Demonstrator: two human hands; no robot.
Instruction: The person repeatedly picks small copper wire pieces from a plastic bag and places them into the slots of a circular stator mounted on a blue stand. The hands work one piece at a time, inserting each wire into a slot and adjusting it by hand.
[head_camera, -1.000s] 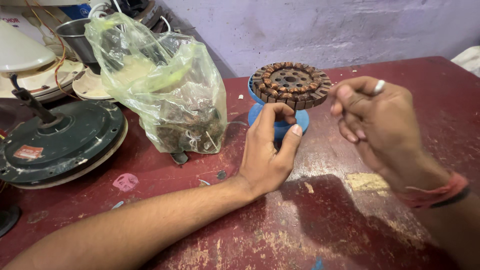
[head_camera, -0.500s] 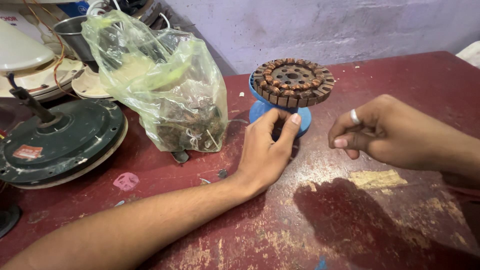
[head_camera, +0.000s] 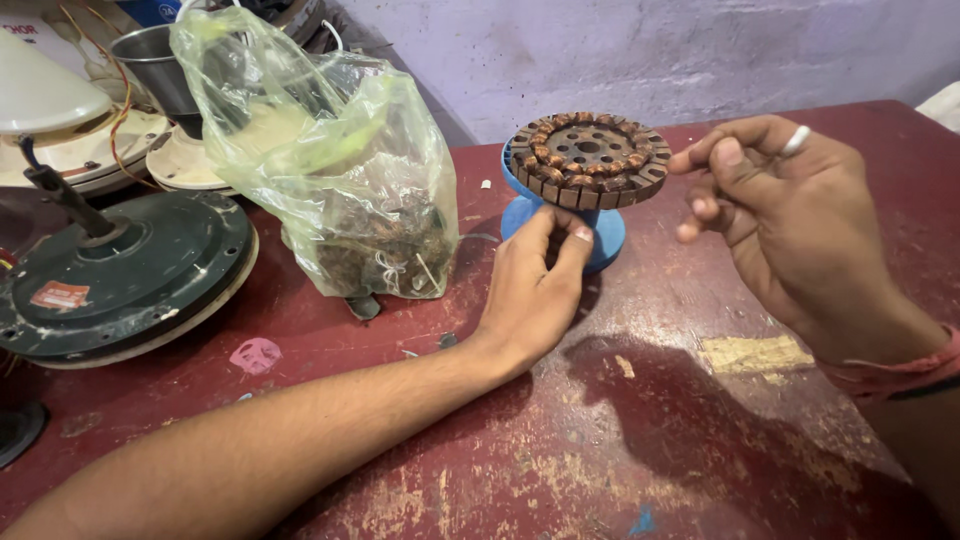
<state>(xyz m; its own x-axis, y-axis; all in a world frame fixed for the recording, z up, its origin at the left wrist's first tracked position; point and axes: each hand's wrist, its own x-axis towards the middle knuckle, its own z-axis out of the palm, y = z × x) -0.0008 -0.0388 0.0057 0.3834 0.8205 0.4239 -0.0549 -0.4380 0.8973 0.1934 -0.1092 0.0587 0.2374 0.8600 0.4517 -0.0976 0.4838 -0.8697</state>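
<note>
- Sitting on a blue stand (head_camera: 606, 232) near the middle of the red worktop (head_camera: 640, 440) — a round wound stator (head_camera: 588, 158), copper-brown coils ringing a dark hub with holes.
- Gripping the stem of that stand from the near side: the left hand (head_camera: 532, 290), thumb and fingers (head_camera: 580, 240) wrapped around it, just below the stator — same hold as in both earlier views, so keeping the piece steady.
- Rising again on the right: the right hand (head_camera: 790, 225), half a second ago down close to the worktop, now lifted level with the stator and just beside its rim, not touching it.
- Pinching together, thumb against forefinger, a ring showing on one finger; whether anything thin is being held between them — cannot tell.
- Judging from that up-down-up motion beside a held-still stator: probably working something fine at the coils, with the winding looking largely complete.
- Slumping left of the stand, a clear greenish plastic bag (head_camera: 330, 160), knotted at the top, brown scrap at its bottom.
- Lying further left, a dark green round fan motor housing (head_camera: 130, 270) with a small reddish rectangular label (head_camera: 60, 296) on its face.
- Sticking to the worktop in front of it, a small pink paper scrap (head_camera: 256, 354).
</note>
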